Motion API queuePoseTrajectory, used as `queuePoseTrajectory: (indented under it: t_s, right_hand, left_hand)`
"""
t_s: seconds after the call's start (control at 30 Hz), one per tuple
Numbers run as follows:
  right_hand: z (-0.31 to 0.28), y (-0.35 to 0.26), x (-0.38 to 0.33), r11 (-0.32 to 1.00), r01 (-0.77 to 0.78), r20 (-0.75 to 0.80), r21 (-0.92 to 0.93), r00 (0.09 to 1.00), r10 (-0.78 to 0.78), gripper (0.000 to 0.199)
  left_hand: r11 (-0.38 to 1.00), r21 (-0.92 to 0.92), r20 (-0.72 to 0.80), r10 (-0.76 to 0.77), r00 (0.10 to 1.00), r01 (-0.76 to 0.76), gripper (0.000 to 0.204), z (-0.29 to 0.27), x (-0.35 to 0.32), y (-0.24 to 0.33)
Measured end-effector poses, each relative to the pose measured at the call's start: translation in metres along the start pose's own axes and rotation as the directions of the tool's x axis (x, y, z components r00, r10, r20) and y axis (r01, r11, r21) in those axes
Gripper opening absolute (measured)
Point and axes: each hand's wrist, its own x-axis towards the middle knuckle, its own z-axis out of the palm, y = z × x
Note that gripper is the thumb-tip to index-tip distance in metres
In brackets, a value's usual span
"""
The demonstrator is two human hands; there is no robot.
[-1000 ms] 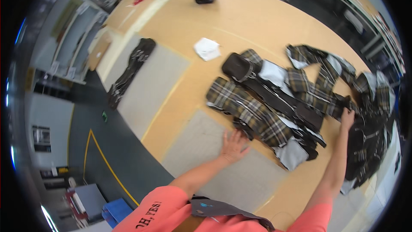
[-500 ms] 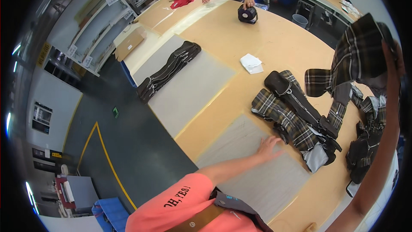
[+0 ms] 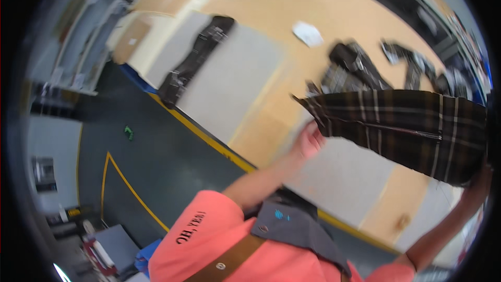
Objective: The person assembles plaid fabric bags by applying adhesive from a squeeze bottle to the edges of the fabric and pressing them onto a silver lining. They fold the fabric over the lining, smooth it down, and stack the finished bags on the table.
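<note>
A dark plaid fabric piece (image 3: 396, 120) with a zipper along it stretches sideways above the table. My left hand (image 3: 311, 140) is closed at its left end, fingers curled against the edge. At the far right my right hand (image 3: 477, 184) grips the other end; its fingers are partly lost at the picture's dark rim. Behind the held piece lies a pile of plaid and dark garment pieces (image 3: 360, 68), partly covered by it and blurred. More plaid pieces (image 3: 417, 68) lie to the right of that pile.
A long stack of folded dark garment pieces (image 3: 195, 60) lies on a grey sheet (image 3: 235, 73) at the table's left. A white paper (image 3: 308, 33) rests farther back. Shelves (image 3: 86, 42) stand beyond the floor on the left. The yellow-trimmed table edge (image 3: 209, 141) runs in front of me.
The plaid piece has been brought down from the upper right and spread across in front of me. My left hand has risen from the table to its left end. The whole view has shifted.
</note>
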Motion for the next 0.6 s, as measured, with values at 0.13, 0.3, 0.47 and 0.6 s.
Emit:
queuePoseTrajectory:
  t_s: [0.13,0.3,0.47,0.6]
  right_hand:
    - [-0.037,0.056,-0.084,0.928,-0.374,-0.128,-0.003,0.920,0.370,0.032]
    - [-0.047,0.181,-0.217,0.794,-0.607,-0.062,-0.028,0.794,0.605,0.040]
    - [-0.077,0.300,-0.343,0.546,-0.837,0.040,-0.029,0.545,0.837,0.033]
    - [-0.065,0.306,-0.352,0.511,-0.859,0.015,0.019,0.512,0.859,0.033]
  left_hand:
    - [0.996,0.001,-0.084,0.086,0.993,-0.087,0.022,-0.050,-0.013,0.048]
    - [0.872,0.488,-0.387,0.185,0.903,0.030,0.016,-0.067,-0.055,0.074]
    - [0.622,0.770,-0.430,0.339,0.837,0.143,0.020,-0.072,-0.079,0.055]
    - [0.410,0.896,-0.370,0.482,0.794,0.169,0.019,-0.078,-0.092,0.055]
